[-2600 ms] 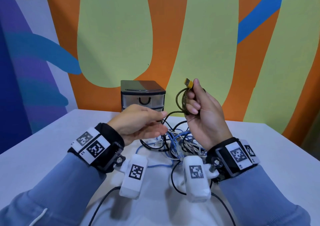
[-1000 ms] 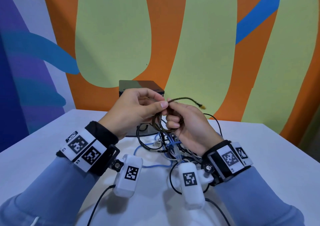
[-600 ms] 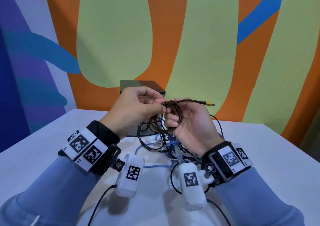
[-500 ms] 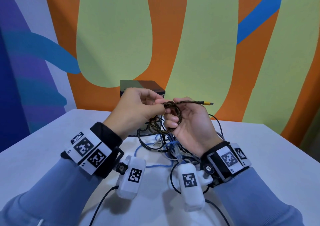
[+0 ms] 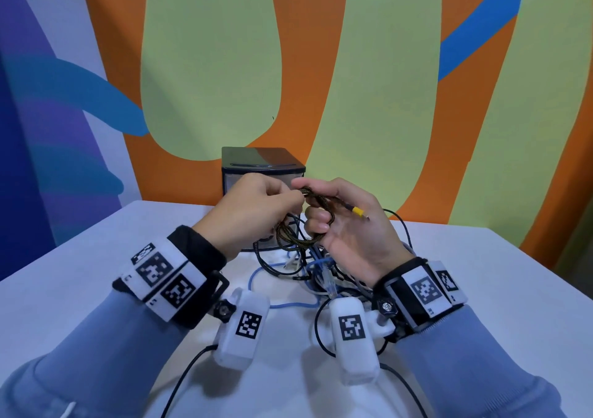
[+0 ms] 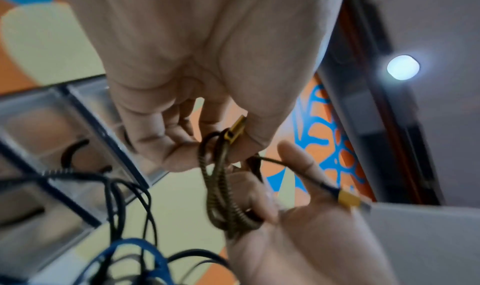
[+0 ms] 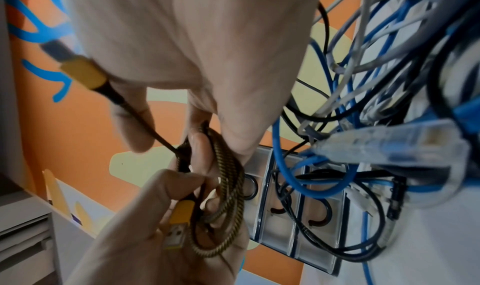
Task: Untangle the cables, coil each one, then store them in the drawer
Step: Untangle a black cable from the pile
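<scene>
Coiling step: left hand (image 5: 253, 212) fingers pinch braided cable (image 5: 301, 228) coil; right hand (image 5: 346, 225) fingers curl through its loops. Next: tuck yellow plug (image 5: 356, 212), open drawer (image 5: 231, 182).

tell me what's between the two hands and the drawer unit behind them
In the head view, nothing lies there: the left hand and right hand hold the braided cable up right before the drawer unit. The tangled cables lie lower, on the table.
</scene>
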`<state>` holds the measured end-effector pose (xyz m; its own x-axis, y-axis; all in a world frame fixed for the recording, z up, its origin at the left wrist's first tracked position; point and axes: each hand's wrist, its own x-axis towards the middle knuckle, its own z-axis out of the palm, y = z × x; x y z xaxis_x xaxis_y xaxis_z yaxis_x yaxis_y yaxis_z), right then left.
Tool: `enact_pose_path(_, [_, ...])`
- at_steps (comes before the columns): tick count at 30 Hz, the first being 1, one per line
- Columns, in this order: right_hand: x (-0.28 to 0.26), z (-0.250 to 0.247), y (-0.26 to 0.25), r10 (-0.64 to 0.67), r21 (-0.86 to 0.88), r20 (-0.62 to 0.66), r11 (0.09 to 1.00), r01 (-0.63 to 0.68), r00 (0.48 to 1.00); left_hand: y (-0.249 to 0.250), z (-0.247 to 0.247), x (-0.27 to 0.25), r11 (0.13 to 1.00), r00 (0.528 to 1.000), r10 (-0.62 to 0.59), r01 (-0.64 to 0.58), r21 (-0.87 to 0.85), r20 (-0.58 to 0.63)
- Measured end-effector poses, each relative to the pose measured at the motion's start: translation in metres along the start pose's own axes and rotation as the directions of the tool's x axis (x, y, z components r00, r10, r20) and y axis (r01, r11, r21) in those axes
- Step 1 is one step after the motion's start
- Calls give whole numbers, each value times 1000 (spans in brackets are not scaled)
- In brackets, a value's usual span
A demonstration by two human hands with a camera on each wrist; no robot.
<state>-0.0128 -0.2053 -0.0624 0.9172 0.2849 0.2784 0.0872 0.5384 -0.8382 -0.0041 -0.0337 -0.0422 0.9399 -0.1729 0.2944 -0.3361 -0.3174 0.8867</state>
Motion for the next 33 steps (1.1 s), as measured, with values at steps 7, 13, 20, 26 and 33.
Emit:
enact_pose_path(7, [5, 1, 3, -45, -162, -137, 987, 23, 989, 0, -5, 0, 917, 953, -125, 217, -335, 275])
enact_pose_path(13, [5, 0, 0, -64, -149, -144, 988, 42, 987, -2, -14, 0, 865, 946, -94, 232, -445, 311])
enact_pose_path(20, [5, -2, -2, -110, -171, -181, 982, 79, 977, -2, -9, 5, 823, 994, -92, 105, -559, 51])
enact_pose_path(26, [6, -2, -2, -123, -144, -186, 985, 96, 975, -5, -4, 8, 693, 996, -79, 26, -721, -40])
enact_pose_path(33, [8, -7, -1, -141, -164, -212, 981, 107, 967, -4, -3, 9, 606, 991, -3, -103, -789, -131])
